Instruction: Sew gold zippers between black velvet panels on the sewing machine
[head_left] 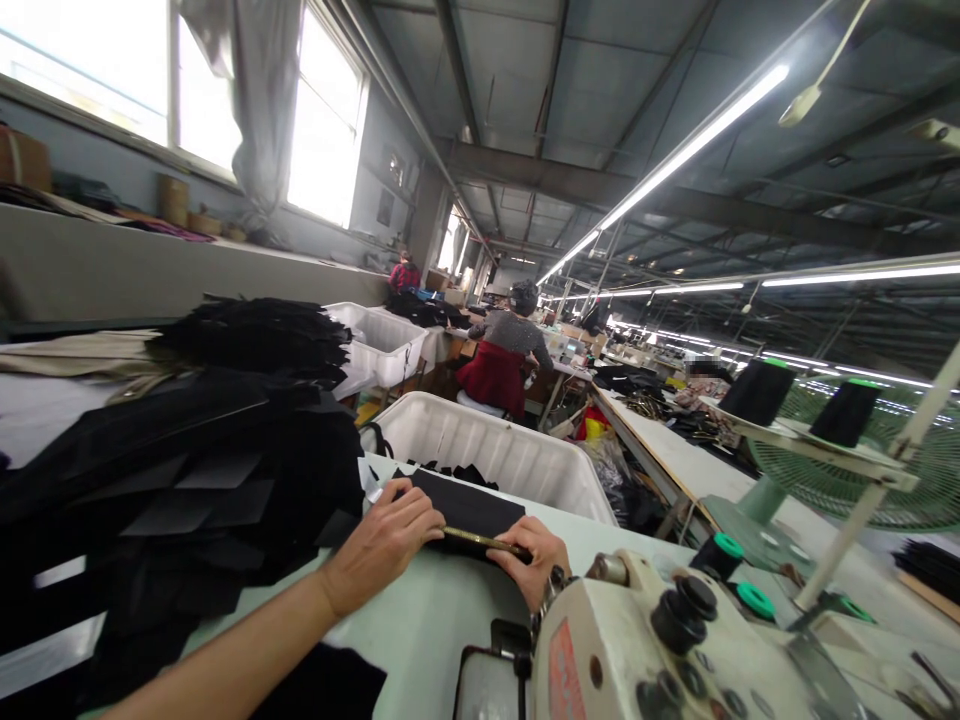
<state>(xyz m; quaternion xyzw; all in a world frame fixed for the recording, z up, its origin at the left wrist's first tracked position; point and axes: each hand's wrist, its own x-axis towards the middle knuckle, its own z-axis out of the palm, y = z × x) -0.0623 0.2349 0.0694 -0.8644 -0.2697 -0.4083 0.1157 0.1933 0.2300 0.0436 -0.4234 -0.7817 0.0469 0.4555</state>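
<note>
Between my two hands stretches a gold-toothed zipper (474, 538), lying along the near edge of a black fabric piece (469, 500). My left hand (399, 530) is closed on the zipper's left end, fingers bent over it. At the other end, my right hand (531, 560) pinches the zipper between thumb and fingers. Both hands are just above the pale green tabletop (405, 640). Close to the right hand stands a cream sewing machine (622, 640), which partly hides that wrist. Part of the fabric under the fingers is hidden.
Piles of black fabric pieces (247, 480) cover the left side. A white plastic bin (510, 450) with black pieces inside stands beyond the table. Thread cones (757, 390) and a green fan (862, 460) are at right. A person (502, 350) sits ahead, facing away.
</note>
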